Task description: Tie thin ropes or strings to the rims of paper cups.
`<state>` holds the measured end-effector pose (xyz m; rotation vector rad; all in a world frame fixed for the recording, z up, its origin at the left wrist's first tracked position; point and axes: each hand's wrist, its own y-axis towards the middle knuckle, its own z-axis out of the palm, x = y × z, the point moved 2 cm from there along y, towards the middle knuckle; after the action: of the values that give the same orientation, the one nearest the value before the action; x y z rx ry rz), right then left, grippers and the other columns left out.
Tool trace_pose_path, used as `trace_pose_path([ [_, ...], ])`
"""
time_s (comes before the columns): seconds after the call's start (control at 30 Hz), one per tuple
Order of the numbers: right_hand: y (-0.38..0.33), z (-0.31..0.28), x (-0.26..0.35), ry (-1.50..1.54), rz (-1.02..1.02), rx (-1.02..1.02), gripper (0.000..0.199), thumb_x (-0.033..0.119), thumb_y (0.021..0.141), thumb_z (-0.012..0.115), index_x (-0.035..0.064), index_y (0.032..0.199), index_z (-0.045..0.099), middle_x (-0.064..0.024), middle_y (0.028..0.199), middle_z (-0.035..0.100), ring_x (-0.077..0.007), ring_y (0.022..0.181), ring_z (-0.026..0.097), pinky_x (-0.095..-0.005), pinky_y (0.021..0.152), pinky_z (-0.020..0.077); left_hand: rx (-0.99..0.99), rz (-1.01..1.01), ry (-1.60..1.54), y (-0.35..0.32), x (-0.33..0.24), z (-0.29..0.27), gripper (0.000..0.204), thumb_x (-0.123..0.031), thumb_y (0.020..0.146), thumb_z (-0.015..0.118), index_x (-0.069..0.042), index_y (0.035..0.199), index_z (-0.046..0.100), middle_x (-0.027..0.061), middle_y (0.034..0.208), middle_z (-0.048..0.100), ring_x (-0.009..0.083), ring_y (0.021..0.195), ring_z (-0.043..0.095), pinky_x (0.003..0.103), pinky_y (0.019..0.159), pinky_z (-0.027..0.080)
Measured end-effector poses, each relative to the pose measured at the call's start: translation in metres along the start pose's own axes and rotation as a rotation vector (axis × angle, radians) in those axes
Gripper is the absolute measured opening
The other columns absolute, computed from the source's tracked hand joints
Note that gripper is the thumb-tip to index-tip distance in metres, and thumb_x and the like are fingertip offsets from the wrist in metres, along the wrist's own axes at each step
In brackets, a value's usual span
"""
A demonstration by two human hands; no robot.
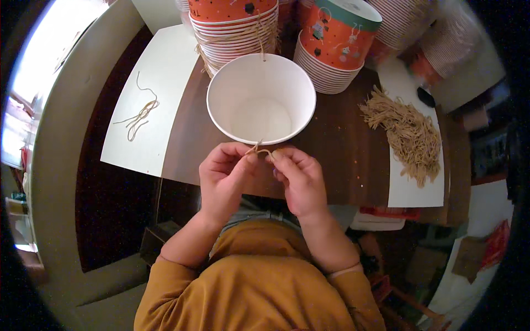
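A short piece of tan paper cord (265, 151) is pinched between both of my hands at the near rim of a white paper bucket (223, 94). My left hand (223, 174) is closed, thumb against fingers, on one part of the cord near the rim. My right hand (302, 175) grips the other part, and a small arch of cord shows between the two. The bucket stands with its open mouth tilted toward me, its inside bare. At its far rim another cord passes by a small hole. Whether the near cord goes through the rim is hidden by my fingers.
Behind the bucket stand a cord-draped stack of orange paper buckets (232, 36) and a second stack (334, 47) with an upside-down one on top. A loose cord (142, 113) lies on the left white board. A heap of tan cords (408, 132) covers part of the right one.
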<state>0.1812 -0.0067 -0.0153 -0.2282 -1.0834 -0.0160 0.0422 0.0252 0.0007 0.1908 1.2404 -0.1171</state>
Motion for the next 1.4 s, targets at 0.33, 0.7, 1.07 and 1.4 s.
trace_pose_path([
  [0.33, 0.000, 0.016, 0.017, -0.192, -0.097, 0.092, 0.017, 0.010, 0.089, 0.063, -0.0021, 0.100, 0.066, -0.0053, 0.087, 0.068, -0.0090, 0.076, 0.062, -0.0230, 0.069, 0.0508, -0.007, -0.079, -0.146, 0.001, 0.003, -0.004, 0.008, -0.003, 0.088, 0.062, 0.002, 0.093, 0.059, 0.0065, 0.085, 0.066, 0.0103, 0.073, 0.061, 0.022, 0.068, 0.050],
  [0.7, 0.004, 0.006, -0.005, -0.215, -0.130, -0.022, 0.019, 0.017, 0.089, 0.062, 0.0009, 0.096, 0.069, -0.0016, 0.082, 0.069, -0.0082, 0.069, 0.060, -0.0220, 0.063, 0.0473, -0.009, 0.126, 0.429, -0.002, -0.008, -0.013, 0.010, -0.002, 0.084, 0.065, 0.004, 0.092, 0.063, 0.0068, 0.085, 0.067, 0.0083, 0.079, 0.061, 0.021, 0.072, 0.049],
  [1.07, 0.012, 0.026, -0.020, 0.090, -0.006, -0.038, 0.018, 0.008, 0.087, 0.061, 0.0025, 0.103, 0.067, -0.0015, 0.087, 0.066, -0.0091, 0.075, 0.059, -0.0207, 0.066, 0.0467, 0.048, -0.119, -0.038, 0.007, -0.005, -0.020, 0.006, 0.000, 0.083, 0.064, 0.003, 0.087, 0.060, 0.0076, 0.082, 0.067, 0.0107, 0.074, 0.062, 0.022, 0.069, 0.050],
  [1.4, 0.004, 0.036, 0.009, -0.668, -0.651, 0.087, 0.012, 0.006, 0.086, 0.060, -0.0011, 0.095, 0.066, -0.0130, 0.089, 0.065, -0.0220, 0.079, 0.064, -0.0299, 0.071, 0.0507, -0.062, 0.021, 0.215, 0.000, -0.014, -0.022, 0.007, 0.003, 0.084, 0.063, 0.004, 0.090, 0.061, 0.0061, 0.084, 0.066, 0.0091, 0.076, 0.061, 0.021, 0.071, 0.050],
])
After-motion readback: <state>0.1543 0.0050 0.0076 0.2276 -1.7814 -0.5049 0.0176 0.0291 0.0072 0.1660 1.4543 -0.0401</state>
